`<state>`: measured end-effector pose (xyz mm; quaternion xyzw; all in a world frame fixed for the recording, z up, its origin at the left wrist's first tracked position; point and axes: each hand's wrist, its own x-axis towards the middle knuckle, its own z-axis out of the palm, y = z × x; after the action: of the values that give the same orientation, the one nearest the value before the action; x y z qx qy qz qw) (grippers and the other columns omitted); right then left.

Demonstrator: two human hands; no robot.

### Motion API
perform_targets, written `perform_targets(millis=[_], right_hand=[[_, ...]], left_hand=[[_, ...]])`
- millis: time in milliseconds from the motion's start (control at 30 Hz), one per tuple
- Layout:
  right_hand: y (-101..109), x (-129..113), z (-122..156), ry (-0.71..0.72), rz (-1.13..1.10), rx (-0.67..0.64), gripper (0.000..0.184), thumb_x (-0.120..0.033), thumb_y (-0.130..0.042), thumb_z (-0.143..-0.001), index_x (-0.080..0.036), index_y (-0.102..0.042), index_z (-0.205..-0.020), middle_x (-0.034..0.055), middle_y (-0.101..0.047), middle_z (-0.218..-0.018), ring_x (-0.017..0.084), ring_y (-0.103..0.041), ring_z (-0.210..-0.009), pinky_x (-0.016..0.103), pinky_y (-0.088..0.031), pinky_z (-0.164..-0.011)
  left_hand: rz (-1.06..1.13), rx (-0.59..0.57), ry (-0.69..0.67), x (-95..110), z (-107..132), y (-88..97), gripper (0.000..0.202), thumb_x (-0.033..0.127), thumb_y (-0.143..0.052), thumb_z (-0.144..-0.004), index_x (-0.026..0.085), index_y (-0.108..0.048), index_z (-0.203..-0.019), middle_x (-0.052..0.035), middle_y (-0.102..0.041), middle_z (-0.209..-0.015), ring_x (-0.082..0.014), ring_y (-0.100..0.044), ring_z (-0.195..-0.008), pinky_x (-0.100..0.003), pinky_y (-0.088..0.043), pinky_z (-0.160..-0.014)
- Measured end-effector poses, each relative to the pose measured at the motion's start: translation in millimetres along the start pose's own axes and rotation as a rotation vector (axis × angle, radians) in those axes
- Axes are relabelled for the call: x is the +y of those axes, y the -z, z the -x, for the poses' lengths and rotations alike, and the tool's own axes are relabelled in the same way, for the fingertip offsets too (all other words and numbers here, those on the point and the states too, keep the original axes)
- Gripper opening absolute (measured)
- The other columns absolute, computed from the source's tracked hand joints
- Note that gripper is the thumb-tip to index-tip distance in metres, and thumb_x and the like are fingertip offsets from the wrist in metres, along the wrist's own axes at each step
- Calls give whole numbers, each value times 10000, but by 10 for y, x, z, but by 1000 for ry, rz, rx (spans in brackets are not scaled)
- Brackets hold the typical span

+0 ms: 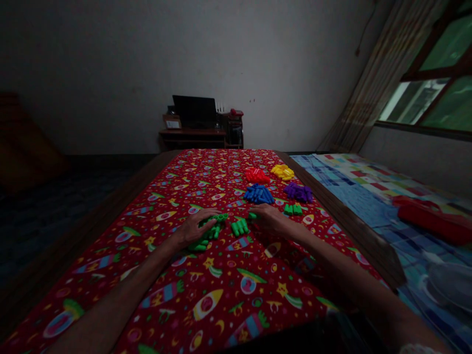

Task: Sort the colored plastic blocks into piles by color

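Note:
My left hand (195,227) curls over a pile of green plastic tubes (202,244), with thumb and fingers around a row of green tubes (221,217) that juts out past the fingertips. My right hand (269,217) is closed, and a green tube (252,215) shows at its fingertips; the rest of its grip is hidden. Between the hands, a short row of green tubes (240,227) lies on the red patterned cloth (221,268). Another green row (293,210) rests just beyond my right hand.
Beyond my hands lie piles of blue (258,193), purple (298,192), red (257,175) and yellow (282,172) pieces. A bed with a checked blue cover (342,196) adjoins the table's right edge. A monitor (195,111) stands by the far wall.

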<state>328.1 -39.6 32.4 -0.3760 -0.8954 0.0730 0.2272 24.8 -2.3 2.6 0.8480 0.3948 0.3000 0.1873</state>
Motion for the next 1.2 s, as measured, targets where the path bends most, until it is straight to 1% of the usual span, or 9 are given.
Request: perform_targets(millis=[100, 167, 333, 467, 567, 667, 833, 1033, 1200], right_hand=[[-133, -22, 27, 34, 84, 40, 293, -189, -516, -887, -181, -584, -1171, 135, -611, -1137, 240, -533, -1082, 386, -458, -908], [-155, 29, 96, 24, 104, 75, 308, -173, -488, -896, -196, -552, -1197, 129, -588, -1161, 231, -517, -1085, 391, -451, -922], [-26, 302, 369, -18, 115, 114, 257, -162, -441, -902, -204, -576, -1117, 86, -617, -1015, 205, -544, -940, 352, -457, -864], [83, 488, 518, -80, 189, 94, 204, -141, -426, -891, -192, -622, -910, 72, -628, -822, 197, -545, -769, 333, -470, -754], [104, 451, 534, -55, 203, 102, 176, -187, -466, -906, -194, -623, -983, 94, -651, -930, 209, -571, -860, 331, -474, -772], [35, 278, 474, -23, 209, 94, 217, -263, -513, -915, -202, -605, -1102, 115, -628, -1081, 228, -563, -999, 353, -472, -841], [-75, 81, 352, -43, 250, -10, 185, -157, -487, -907, -196, -626, -1023, 107, -611, -1028, 216, -541, -966, 339, -474, -824], [76, 314, 447, -125, 337, 48, 212, -97, -497, -876, -188, -621, -1023, 116, -630, -1079, 224, -539, -995, 348, -472, -847], [69, 469, 607, -188, 490, -32, 207, -118, -501, -868, -192, -652, -989, 124, -642, -1102, 265, -534, -1092, 409, -459, -896]], left_hand=[[4, 43, 32, -11, 15, -7, 600, 643, -382, -861, 175, -715, -1032, -126, -703, -1138, -269, -642, -1073, -404, -492, -974], [3, 71, 46, -11, 22, -5, 599, 649, -389, -856, 177, -718, -1027, -120, -707, -1130, -266, -646, -1063, -401, -496, -967], [0, 156, 85, -11, 15, 4, 592, 658, -386, -850, 192, -715, -1007, -101, -719, -1099, -252, -655, -1031, -381, -499, -960], [0, 231, 126, -25, -3, 3, 632, 698, -360, -834, 194, -707, -991, -95, -717, -1104, -256, -654, -1032, -377, -499, -961], [11, 249, 141, -29, -13, -1, 652, 710, -344, -831, 187, -706, -977, -97, -721, -1090, -260, -657, -1018, -381, -505, -951], [10, 241, 151, -25, -9, -4, 646, 715, -355, -824, 192, -705, -966, -90, -725, -1080, -262, -659, -1010, -380, -508, -944], [-5, 245, 148, -30, 7, 3, 650, 719, -360, -819, 185, -707, -948, -102, -724, -1071, -262, -662, -1002, -377, -511, -936], [-4, 250, 102, -38, -6, 12, 580, 664, -380, -840, 191, -704, -930, -100, -728, -1056, -245, -667, -988, -366, -511, -941], [-21, 320, 45, 62, -27, 69, 468, 559, -411, -872, 190, -693, -919, -92, -725, -1044, -234, -659, -997, -377, -512, -940]])
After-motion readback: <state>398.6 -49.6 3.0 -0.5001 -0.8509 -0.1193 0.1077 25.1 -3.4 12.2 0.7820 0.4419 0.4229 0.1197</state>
